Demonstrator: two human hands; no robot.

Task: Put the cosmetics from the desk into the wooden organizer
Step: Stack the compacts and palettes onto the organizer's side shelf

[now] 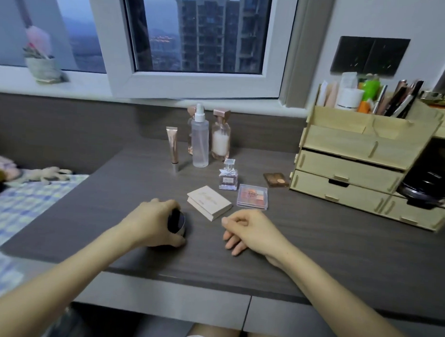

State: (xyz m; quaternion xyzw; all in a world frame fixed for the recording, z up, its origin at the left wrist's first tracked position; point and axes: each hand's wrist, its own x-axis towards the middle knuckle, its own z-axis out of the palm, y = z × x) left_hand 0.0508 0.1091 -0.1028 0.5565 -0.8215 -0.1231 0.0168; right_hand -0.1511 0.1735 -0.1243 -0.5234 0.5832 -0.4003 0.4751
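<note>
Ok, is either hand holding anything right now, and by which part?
The left hand grips the small round dark compact around its rim, low on the grey desk. The right hand rests loosely curled, holding nothing.

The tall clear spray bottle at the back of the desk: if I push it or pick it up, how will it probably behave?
The spray bottle stands upright, tall on a narrow base, so a push near the top would probably tip it, perhaps into the perfume bottle close beside it. It looks nearly full of clear liquid, so probably rather heavy. Its smooth wall may be slippery.
</note>
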